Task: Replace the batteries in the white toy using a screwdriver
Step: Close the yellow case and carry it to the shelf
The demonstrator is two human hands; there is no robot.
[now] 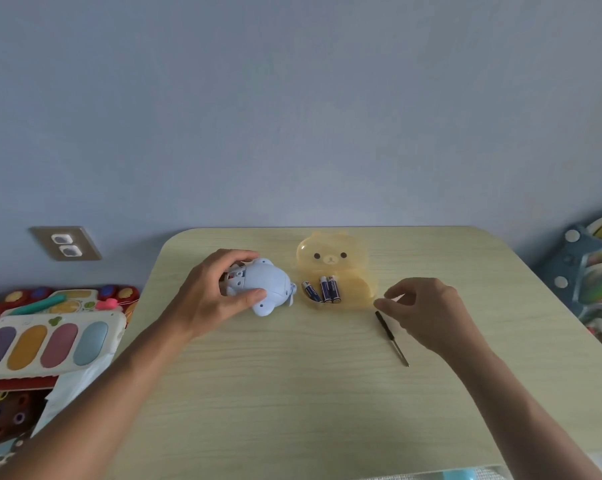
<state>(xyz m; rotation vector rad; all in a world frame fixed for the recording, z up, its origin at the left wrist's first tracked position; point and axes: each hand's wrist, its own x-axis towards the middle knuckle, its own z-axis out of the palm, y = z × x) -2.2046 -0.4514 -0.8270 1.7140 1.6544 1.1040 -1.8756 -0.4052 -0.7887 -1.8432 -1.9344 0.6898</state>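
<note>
The white toy (264,284) lies on its side on the pale wooden table (292,393), left of centre. My left hand (212,292) grips it, fingers over the top and thumb on its near side. A yellow bear-shaped case (332,251) stands open to the right, with three dark blue batteries (322,289) in its near half. A small screwdriver (391,337) with a black handle lies on the table right of the case. My right hand (427,310) hovers just above its handle, fingers curled and apart, holding nothing.
A toy keyboard (46,344) with coloured oval keys and other toys lie off the table's left edge. A blue toy shelf (587,268) stands at the right. A wall socket (65,244) is at the back left.
</note>
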